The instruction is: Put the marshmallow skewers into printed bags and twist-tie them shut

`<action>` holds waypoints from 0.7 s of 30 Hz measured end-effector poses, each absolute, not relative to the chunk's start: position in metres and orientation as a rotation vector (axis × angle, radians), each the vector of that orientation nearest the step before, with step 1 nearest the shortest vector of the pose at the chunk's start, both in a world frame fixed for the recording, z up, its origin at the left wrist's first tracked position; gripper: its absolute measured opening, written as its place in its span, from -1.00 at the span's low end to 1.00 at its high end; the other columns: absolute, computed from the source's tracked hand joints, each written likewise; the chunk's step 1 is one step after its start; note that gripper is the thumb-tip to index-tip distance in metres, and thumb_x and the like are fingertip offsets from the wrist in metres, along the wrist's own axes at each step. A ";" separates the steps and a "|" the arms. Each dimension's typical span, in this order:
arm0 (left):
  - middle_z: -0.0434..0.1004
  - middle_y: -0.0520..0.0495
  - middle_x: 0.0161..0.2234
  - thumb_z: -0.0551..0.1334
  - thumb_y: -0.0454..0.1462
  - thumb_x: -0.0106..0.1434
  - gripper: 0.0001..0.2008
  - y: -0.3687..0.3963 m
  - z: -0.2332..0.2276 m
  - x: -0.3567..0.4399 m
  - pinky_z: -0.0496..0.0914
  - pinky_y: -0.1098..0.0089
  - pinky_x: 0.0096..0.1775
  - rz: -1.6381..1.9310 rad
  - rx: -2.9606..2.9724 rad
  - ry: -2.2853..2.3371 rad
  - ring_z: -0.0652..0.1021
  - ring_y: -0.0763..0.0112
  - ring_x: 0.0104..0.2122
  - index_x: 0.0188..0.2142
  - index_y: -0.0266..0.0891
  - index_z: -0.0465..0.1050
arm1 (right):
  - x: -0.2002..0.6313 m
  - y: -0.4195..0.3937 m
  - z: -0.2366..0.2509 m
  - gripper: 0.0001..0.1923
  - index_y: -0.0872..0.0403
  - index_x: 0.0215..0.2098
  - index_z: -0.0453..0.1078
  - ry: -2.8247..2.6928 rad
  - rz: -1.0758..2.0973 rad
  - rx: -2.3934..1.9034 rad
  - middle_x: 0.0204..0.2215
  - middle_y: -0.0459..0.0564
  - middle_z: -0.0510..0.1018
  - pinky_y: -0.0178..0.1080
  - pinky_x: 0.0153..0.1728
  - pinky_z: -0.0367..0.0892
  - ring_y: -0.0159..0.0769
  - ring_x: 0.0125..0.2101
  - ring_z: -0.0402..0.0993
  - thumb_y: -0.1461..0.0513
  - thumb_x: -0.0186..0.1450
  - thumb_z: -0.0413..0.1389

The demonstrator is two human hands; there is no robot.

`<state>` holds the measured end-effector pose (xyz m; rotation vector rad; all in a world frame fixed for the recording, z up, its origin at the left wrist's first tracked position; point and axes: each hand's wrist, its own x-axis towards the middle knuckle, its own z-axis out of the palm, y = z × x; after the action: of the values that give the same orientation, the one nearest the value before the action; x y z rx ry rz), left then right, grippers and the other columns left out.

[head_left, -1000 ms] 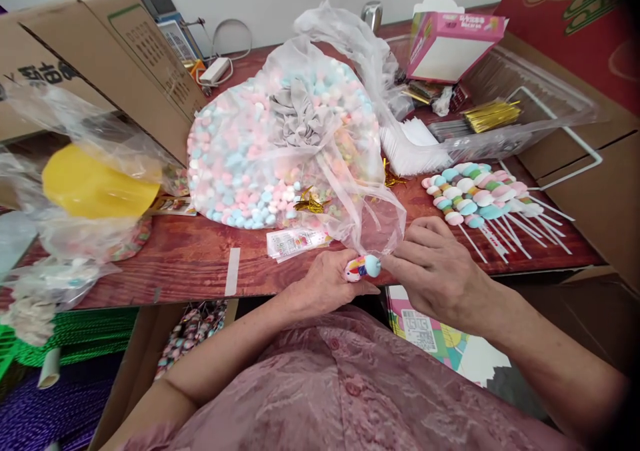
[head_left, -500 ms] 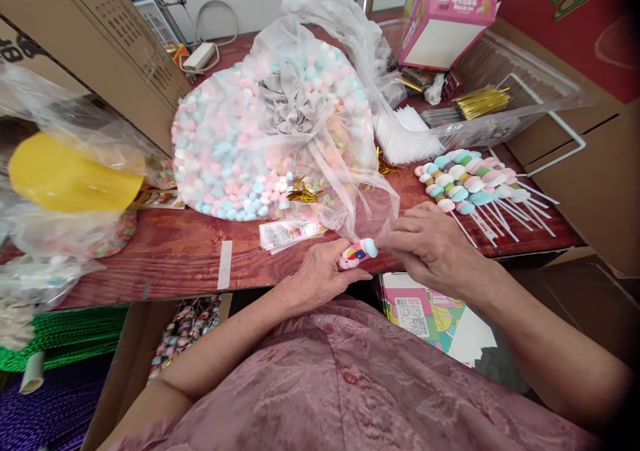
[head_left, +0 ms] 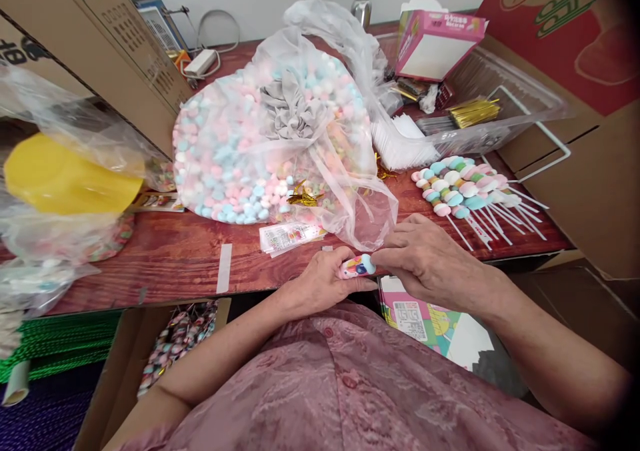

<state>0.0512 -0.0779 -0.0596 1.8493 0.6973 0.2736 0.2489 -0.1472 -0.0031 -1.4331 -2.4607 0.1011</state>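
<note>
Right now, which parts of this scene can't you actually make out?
- Candy stick: head view, mostly covered by left hand and right hand.
- Label slips: print too small.
- Yellow cup: blurred behind plastic wrap.
- Green rolls: cut by left edge.

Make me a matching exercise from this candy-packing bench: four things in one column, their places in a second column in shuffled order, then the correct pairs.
Things
1. large clear plastic bag of pink, blue and white marshmallows
2. row of finished pastel marshmallow skewers on white sticks
3. yellow plastic cup
4. small multicoloured marshmallow stack

Places
A. inside a clear bag at the far left
B. held between the left hand and the right hand
C. middle of the red wooden table
D. lying on the table's right side

Pairs: 1-C, 2-D, 3-A, 4-B
</note>
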 end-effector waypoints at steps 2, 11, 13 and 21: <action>0.41 0.09 -0.42 0.36 -0.04 0.17 -0.67 -0.078 -0.059 0.051 0.21 0.46 -0.36 0.289 1.775 0.668 0.36 0.49 -0.43 -0.34 -0.26 0.40 | 0.243 -0.149 -0.003 -0.78 0.07 -0.46 0.45 -2.501 0.000 -1.426 -0.54 -0.07 0.44 -0.17 -0.32 -0.07 -0.33 -0.47 0.21 0.35 0.28 0.02; 0.29 0.11 -0.47 0.33 -0.04 0.17 -0.66 -0.077 -0.058 0.051 0.16 0.46 -0.40 0.116 1.687 0.581 0.30 0.50 -0.44 -0.37 -0.27 0.37 | 0.246 -0.145 -0.007 -0.78 0.08 -0.48 0.40 -2.538 0.178 -1.308 -0.53 -0.09 0.42 -0.18 -0.29 -0.06 -0.32 -0.42 0.20 0.36 0.28 0.01; 0.24 0.12 -0.49 0.34 -0.02 0.15 -0.64 -0.076 -0.056 0.051 0.16 0.47 -0.41 0.080 1.625 0.605 0.27 0.52 -0.47 -0.39 -0.27 0.36 | 0.251 -0.146 -0.005 -0.75 0.07 -0.50 0.39 -2.529 0.256 -1.336 -0.55 -0.10 0.41 -0.19 -0.29 -0.05 -0.33 -0.42 0.21 0.35 0.31 -0.01; 0.44 0.05 -0.35 0.41 -0.05 0.07 -0.64 -0.075 -0.059 0.054 0.25 0.43 -0.30 0.145 1.832 0.578 0.39 0.40 -0.33 -0.28 -0.23 0.42 | 0.243 -0.155 -0.005 -0.80 0.10 -0.51 0.37 -2.458 0.031 -1.456 -0.56 -0.06 0.42 -0.17 -0.30 -0.05 -0.34 -0.47 0.21 0.35 0.26 0.01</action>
<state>0.0536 -0.0754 -0.0591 1.8325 0.5777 0.1452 0.2431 -0.1549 -0.0053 -1.4557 -2.4585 0.0315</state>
